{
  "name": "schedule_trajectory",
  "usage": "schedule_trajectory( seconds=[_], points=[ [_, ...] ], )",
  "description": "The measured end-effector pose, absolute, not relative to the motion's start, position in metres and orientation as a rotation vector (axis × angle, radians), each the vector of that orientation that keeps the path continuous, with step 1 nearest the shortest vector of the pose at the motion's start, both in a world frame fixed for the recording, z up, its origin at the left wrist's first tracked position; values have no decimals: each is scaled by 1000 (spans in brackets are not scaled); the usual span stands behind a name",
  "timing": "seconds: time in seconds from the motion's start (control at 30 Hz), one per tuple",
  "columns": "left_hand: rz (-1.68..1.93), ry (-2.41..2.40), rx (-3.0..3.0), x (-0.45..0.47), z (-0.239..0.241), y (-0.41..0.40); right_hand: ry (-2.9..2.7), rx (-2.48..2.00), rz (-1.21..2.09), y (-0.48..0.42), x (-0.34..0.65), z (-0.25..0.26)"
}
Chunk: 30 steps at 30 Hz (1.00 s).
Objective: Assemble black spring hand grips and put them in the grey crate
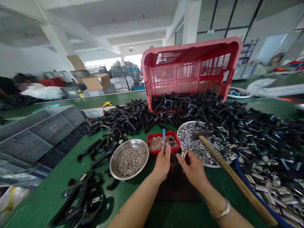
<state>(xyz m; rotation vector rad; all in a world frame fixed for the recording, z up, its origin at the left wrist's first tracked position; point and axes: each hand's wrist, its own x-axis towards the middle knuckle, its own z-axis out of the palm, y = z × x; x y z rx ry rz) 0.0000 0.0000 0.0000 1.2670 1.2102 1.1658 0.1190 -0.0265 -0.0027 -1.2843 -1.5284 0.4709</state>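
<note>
My left hand is closed, thumb and fingers pinching a thin upright piece with a flat blue top; its exact kind is unclear. Between the thumb and fingers of my right hand is a small metal coil spring. Both hands are close together above a dark plate on the green table. Just beyond them is a red tray of small pins. A metal bowl of tiny rings stands to the left. Small silver parts fill a white bowl at right.
A hammer with a wooden handle leans across the white bowl. Behind, a red crate lies tipped among heaped black handles. Springs fill a blue-rimmed container at right. Grey crates stand left; another person is farther back.
</note>
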Motion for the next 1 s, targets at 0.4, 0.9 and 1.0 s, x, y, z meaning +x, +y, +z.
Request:
schedule_trajectory(
  seconds=[0.4,0.9,1.0],
  points=[
    [1077,1089,1514,-6,4,-7,-1823,-1317,163,-32,121,2],
    [1099,976,1443,-15,13,-8,-1996,-1413,554,-34,115,23],
    [986,1008,1439,-18,13,-10,-2070,-1424,549,-35,117,24]
  ],
)
